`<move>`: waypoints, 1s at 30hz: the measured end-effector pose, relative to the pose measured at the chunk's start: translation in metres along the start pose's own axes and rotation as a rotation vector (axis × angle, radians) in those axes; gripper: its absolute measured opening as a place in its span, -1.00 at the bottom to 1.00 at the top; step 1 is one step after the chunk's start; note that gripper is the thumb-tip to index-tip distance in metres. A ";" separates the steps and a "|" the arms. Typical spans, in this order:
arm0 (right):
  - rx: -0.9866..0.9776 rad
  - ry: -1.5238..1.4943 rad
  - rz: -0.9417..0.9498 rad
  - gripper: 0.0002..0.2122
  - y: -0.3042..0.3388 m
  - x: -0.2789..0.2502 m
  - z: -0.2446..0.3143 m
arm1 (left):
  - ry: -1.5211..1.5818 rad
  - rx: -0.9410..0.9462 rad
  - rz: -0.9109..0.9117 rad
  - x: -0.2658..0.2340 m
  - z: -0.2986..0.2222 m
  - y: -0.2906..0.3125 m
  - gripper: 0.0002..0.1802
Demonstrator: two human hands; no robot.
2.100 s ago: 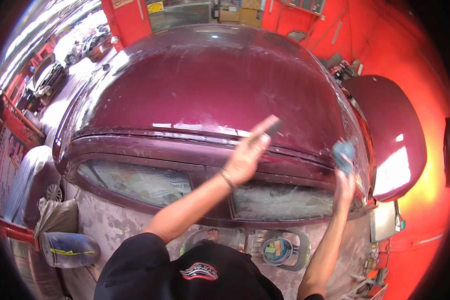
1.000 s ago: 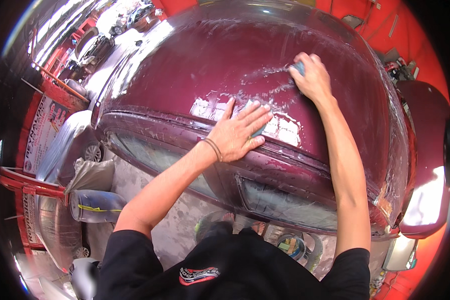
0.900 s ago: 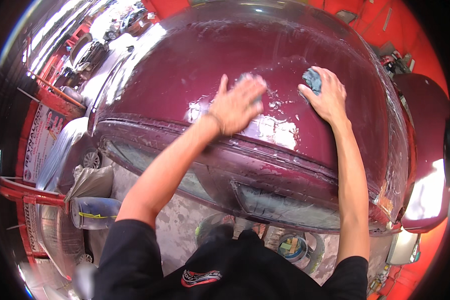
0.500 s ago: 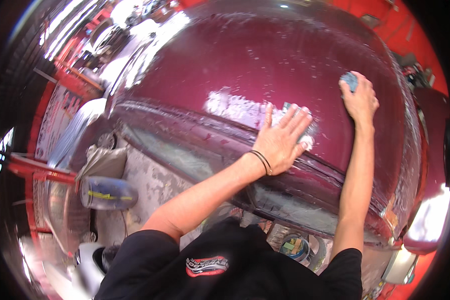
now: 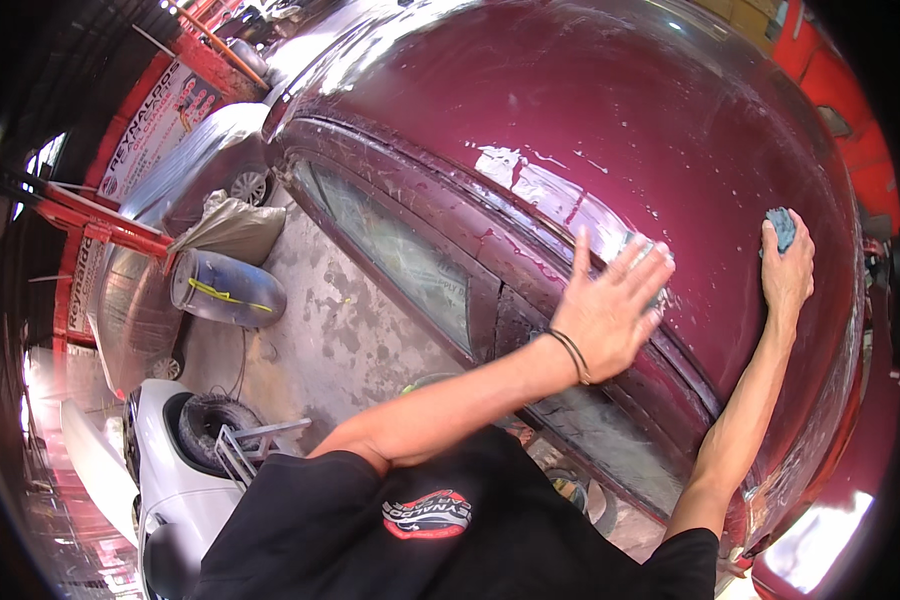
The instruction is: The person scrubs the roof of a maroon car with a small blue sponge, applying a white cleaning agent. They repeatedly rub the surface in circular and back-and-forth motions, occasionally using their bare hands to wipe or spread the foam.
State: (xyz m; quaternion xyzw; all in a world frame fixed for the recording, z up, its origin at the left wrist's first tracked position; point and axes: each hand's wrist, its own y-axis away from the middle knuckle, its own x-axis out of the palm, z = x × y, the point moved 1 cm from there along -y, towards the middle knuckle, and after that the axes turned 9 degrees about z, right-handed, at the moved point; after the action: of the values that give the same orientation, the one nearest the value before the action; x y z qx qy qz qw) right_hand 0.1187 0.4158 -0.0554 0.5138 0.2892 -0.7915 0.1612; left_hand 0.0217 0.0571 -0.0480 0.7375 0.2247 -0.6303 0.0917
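Note:
A dark red car roof [image 5: 670, 130] spreads out in front of me, its surface wet or dusty with small specks. My left hand [image 5: 610, 315] lies flat near the roof's edge with its fingers stretched out. From under those fingers shows the rim of a grey-green pad [image 5: 658, 298], mostly hidden. A shiny whitish patch [image 5: 545, 195] stretches up and left from this hand. Farther right on the roof, my right hand [image 5: 790, 280] has its fingers wrapped round a blue-grey sponge [image 5: 781, 230], which touches the paint.
Below the roof edge are the car's side windows [image 5: 410, 260]. To the left a blue drum [image 5: 225, 290] lies near a sheet-covered car [image 5: 200, 165]. A white vehicle [image 5: 185, 470] with a tyre [image 5: 215, 425] stands lower left. A bucket [image 5: 568, 488] sits by my body.
My view has shifted left, so the car appears farther right and more slanted. My right hand with the sponge now sits nearer the roof's near right side. The left hand remains by the whitish patch.

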 end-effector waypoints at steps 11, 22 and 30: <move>-0.037 -0.023 -0.033 -0.37 0.000 0.002 0.009 | -0.007 -0.775 -0.025 -0.041 0.165 -0.030 -0.23; -0.311 -0.197 -0.165 -0.60 0.001 -0.002 0.004 | -0.248 -0.428 0.025 -0.029 0.182 -0.013 -0.29; -0.528 -0.358 -0.216 -0.79 0.022 -0.023 0.066 | 0.031 0.161 0.032 0.007 -0.044 -0.008 -0.23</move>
State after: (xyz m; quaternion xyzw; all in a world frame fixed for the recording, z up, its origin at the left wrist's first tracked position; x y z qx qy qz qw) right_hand 0.0930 0.3563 -0.0211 0.2737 0.5039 -0.7795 0.2522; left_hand 0.0576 0.0839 -0.0456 0.7555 0.1629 -0.6334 0.0388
